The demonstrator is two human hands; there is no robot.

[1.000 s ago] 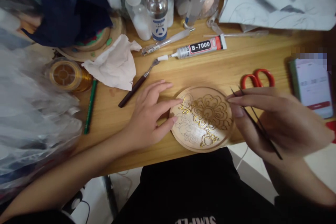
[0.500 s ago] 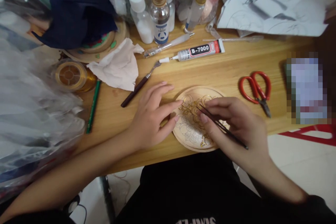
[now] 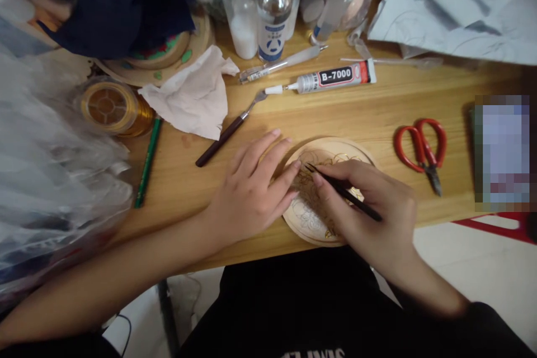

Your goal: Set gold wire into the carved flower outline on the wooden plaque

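Observation:
A round wooden disc (image 3: 308, 218) with a gold wire flower pattern lies at the near edge of the wooden table (image 3: 369, 106). My left hand (image 3: 251, 190) rests on the table with its fingers stretched out, the fingertips pressing the disc's left rim. My right hand (image 3: 369, 212) lies over the disc and pinches thin black tweezers (image 3: 344, 193), whose tips point at the pattern near my left fingertips. Much of the disc is hidden under my right hand.
Red scissors (image 3: 422, 148) lie to the right. Behind the disc are a B-7000 glue tube (image 3: 331, 77), a dark-handled spatula (image 3: 229, 131), crumpled tissue (image 3: 193, 95), a gold wire spool (image 3: 113, 107), a green pencil (image 3: 146, 162) and several bottles (image 3: 272, 8). Plastic bags (image 3: 50, 179) crowd the left.
My right hand came in from the right with the tweezers and now covers the disc, tips down on the pattern. My left hand shifted slightly onto the disc's rim.

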